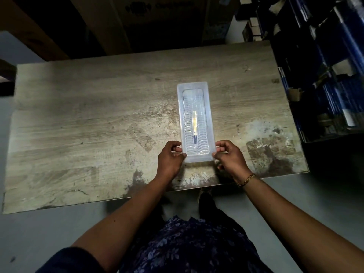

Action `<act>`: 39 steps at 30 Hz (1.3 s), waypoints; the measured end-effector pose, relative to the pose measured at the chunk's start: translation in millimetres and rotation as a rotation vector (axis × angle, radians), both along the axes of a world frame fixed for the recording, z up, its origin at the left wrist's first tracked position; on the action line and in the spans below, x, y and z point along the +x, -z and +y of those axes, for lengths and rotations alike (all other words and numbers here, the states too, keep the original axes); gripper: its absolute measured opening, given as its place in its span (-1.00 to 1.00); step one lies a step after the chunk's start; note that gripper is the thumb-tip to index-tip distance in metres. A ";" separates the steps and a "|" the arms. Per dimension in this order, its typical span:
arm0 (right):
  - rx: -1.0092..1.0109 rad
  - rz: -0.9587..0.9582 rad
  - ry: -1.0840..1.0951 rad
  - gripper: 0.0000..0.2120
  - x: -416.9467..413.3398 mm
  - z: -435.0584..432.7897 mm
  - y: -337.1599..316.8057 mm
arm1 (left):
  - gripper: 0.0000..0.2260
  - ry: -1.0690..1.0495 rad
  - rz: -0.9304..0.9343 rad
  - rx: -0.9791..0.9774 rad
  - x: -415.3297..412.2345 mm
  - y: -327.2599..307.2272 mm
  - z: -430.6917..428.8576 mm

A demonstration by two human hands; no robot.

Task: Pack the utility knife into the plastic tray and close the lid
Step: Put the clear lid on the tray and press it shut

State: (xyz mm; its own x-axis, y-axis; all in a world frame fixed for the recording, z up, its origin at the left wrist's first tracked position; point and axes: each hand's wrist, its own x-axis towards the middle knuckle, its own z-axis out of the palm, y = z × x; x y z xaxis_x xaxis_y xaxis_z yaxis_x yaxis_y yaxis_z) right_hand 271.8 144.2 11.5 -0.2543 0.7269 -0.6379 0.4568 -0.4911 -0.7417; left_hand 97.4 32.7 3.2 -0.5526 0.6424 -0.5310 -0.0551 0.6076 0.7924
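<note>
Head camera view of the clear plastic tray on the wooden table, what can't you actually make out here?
- Yellow and dark utility knife: blurred behind the ribbed translucent lid, so blade state is unreadable.
- Clear plastic tray: whether its lid has latched; the near corners are covered by the left hand and right hand.
- Dark cardboard box beyond the worn wooden table: print too dim to read.
- Blue shelving: cut off by the right edge.

I see both bare arms reaching forward | left hand [171, 157] fingers curled, thumb pinching inward | right hand [229, 155] mirrors it just opposite | thin gold chain bracelet [246, 180] circling right wrist
</note>
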 end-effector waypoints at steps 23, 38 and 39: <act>0.069 -0.065 -0.004 -0.86 -59.1 85.8 2.1 | -0.82 -0.154 -0.261 -0.048 -52.6 5.5 76.5; -0.024 -0.115 0.031 -0.82 -69.6 105.8 21.6 | -0.86 -0.181 -0.283 -0.086 -63.5 13.5 92.9; -0.027 -0.108 0.025 -0.82 -69.5 105.2 19.7 | -0.85 -0.172 -0.293 -0.087 -64.8 13.7 92.0</act>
